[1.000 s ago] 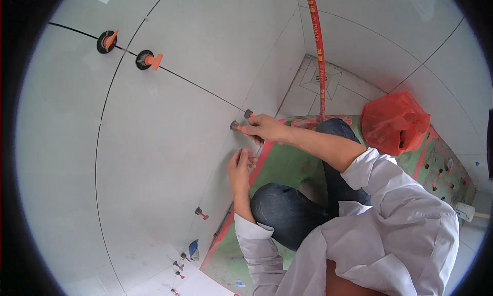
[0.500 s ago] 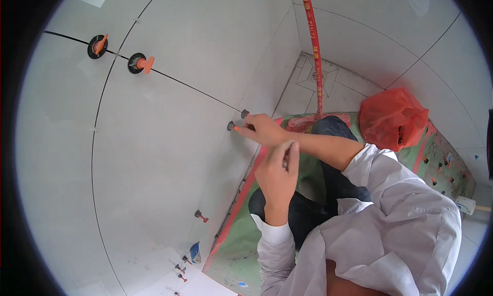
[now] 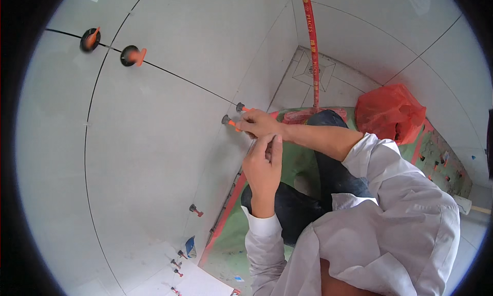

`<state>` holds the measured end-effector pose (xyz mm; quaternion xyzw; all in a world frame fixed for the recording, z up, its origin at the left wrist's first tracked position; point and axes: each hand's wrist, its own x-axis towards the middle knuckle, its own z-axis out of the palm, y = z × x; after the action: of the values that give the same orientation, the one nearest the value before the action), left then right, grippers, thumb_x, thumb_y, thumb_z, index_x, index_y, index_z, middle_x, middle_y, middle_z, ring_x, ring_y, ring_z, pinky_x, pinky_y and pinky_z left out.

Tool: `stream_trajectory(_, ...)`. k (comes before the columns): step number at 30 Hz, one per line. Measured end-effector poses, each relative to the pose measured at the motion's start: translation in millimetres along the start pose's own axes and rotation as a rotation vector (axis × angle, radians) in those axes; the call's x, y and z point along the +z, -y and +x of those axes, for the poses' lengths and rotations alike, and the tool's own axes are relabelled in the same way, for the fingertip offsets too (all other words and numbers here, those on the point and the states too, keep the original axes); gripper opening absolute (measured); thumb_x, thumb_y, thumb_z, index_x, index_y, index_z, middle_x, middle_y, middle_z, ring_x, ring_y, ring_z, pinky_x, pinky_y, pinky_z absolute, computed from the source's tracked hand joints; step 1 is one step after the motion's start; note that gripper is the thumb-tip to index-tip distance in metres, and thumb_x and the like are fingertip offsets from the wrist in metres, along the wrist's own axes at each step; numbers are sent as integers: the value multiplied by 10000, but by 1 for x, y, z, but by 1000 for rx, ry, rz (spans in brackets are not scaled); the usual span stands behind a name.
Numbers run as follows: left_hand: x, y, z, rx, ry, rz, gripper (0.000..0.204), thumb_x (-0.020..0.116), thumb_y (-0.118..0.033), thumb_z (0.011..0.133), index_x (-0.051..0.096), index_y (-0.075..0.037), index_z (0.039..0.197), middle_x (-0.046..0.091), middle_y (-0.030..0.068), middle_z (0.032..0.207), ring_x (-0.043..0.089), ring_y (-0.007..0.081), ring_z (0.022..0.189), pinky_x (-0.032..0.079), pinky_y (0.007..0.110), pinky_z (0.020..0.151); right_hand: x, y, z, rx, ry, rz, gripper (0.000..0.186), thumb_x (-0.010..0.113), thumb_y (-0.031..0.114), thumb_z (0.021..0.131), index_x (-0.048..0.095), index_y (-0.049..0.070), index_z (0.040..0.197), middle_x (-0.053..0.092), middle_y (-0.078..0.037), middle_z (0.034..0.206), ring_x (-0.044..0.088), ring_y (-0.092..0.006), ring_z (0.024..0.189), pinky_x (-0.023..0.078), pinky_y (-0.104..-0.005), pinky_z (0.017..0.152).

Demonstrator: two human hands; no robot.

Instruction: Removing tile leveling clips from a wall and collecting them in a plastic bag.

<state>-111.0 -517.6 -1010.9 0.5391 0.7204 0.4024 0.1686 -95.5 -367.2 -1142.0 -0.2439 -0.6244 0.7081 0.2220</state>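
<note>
Beside a joint in the large white tiles, my right hand (image 3: 263, 124) is closed with its fingertips on the orange handle of a black-capped tile leveler (image 3: 226, 120). A second tile leveler (image 3: 240, 107) stands just above it, its orange handle close to my knuckles. Below my right wrist, my left hand (image 3: 263, 167) is raised with thumb and fingers pinched together. Whatever may be between those fingers is too small to make out. Farther off at upper left, two larger black tile levelers with orange handles, the left one (image 3: 90, 40) and the right one (image 3: 130, 55), straddle the dark joint.
A red plastic bag (image 3: 391, 113) lies at right on a green floor sheet (image 3: 228, 255). A red printed strip (image 3: 312, 44) runs down to the floor near a drain (image 3: 314, 70). Another tile leveler (image 3: 195, 210) sticks out lower left, with several more near a blue packet (image 3: 190, 247).
The view has shifted slightly, and both hands appear a little lower or to the left. More of the two nearby orange handles shows beside my right fingers now.
</note>
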Motion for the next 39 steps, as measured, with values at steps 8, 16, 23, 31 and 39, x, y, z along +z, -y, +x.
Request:
stream_trajectory(8, 10, -1, 13, -24, 27, -95, 270, 780, -258, 1051, 802, -1, 1131, 794, 121, 908, 714, 167, 793, 564, 342, 751, -33, -16, -68, -385, -131, -86, 230, 739, 245, 1009, 758, 16, 1015, 735, -112, 836, 699, -210, 740, 567, -424, 707)
stream_trajectory(16, -16, -5, -12, -133, 200, -130, 232, 761, -231, 1055, 809, -5, 1078, 813, 152, 950, 767, 245, 848, 589, 372, 795, -186, 47, -229, -220, -845, -546, 208, 670, 207, 1069, 725, 9, 1039, 754, -170, 948, 748, -308, 925, 581, -438, 848)
stream_trajectory(23, 22, -51, 11, 327, 605, 122, 351, 709, -280, 1116, 778, 32, 1262, 826, 186, 1153, 802, 308, 1022, 635, 400, 850, -328, -30, -459, 281, -1238, -608, 289, 607, 247, 1050, 723, -13, 1001, 804, -162, 924, 791, -316, 855, 632, -452, 808)
stream_trajectory(31, 56, -51, 40, 691, 554, 168, 186, 775, -215, 1037, 807, -33, 1056, 798, 142, 914, 753, 279, 786, 584, 367, 752, -395, -148, -514, 1127, -665, -1530, 304, 591, 298, 1036, 786, 96, 919, 810, -173, 924, 807, -374, 845, 617, -557, 669)
stream_trajectory(39, -7, 6, 61, -146, -83, -266, 215, 714, -225, 1101, 772, -22, 1140, 741, 63, 885, 671, 143, 734, 517, 307, 651, -237, 44, -245, -48, -604, -864, 216, 698, 181, 1085, 693, -19, 1002, 636, -168, 836, 617, -246, 760, 525, -390, 724)
